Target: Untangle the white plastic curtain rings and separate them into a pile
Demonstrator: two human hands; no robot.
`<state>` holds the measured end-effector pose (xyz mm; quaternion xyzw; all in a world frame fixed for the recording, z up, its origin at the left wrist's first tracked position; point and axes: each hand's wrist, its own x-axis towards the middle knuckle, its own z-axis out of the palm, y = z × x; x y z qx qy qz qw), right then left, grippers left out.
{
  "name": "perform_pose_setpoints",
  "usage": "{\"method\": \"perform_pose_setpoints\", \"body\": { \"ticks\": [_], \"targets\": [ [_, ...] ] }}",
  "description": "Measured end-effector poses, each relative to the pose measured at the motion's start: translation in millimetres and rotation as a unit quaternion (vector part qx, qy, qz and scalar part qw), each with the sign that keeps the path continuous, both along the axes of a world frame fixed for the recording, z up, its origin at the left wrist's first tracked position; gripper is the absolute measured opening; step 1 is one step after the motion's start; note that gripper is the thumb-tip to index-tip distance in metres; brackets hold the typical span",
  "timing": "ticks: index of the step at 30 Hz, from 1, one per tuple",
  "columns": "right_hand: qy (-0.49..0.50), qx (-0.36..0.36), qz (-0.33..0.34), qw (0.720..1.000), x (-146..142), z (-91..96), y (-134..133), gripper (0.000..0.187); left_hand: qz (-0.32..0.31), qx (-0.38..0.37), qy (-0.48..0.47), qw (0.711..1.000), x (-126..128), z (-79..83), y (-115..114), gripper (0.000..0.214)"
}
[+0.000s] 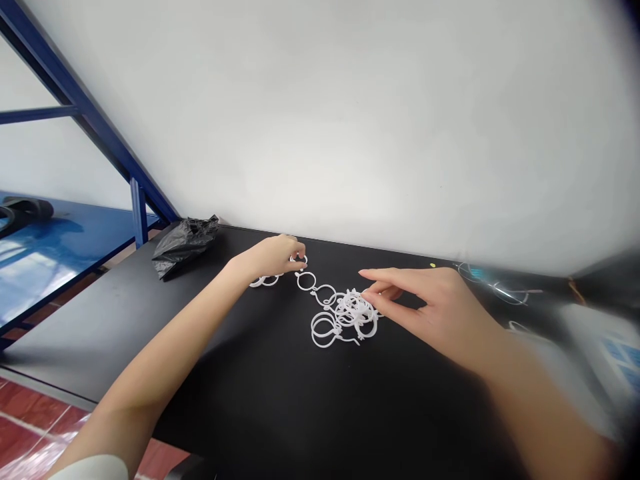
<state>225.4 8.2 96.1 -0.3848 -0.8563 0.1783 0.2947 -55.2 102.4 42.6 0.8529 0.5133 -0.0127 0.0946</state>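
Observation:
White plastic rings (354,309) with small clasps or eyelets lie in a tangled heap on the black tabletop (280,393). A short line of linked rings (307,281) runs from the heap up and left to my left hand (275,257). That hand is closed, its fingers and thumb pinching a white ring (300,259). Below it, partly covered by the hand, more rings (269,280) rest on the table. My right hand (433,297) hovers at the heap's right edge, thumb and forefinger apart, the thumb tip close to the rings; whether it touches them I cannot tell.
A crumpled black plastic bag (187,241) lies at the back left. Clear, wiry items (505,292) and a blurred white and blue package (600,347) are at the right. A white wall (350,133) stands behind; a blue metal frame (140,207) borders the left.

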Motion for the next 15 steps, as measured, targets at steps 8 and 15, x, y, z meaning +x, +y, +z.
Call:
{"method": "perform_pose_setpoints", "body": {
  "ticks": [8,15],
  "targets": [
    [-0.007,0.003,-0.003,1.000,-1,0.9,1,0.022,-0.013,-0.045,0.035,0.998,13,-14.0,-1,0.026],
    [-0.008,0.004,-0.006,1.000,-1,1.0,0,0.022,0.002,-0.068,0.039,0.997,4,-15.5,3,0.032]
  ]
}}
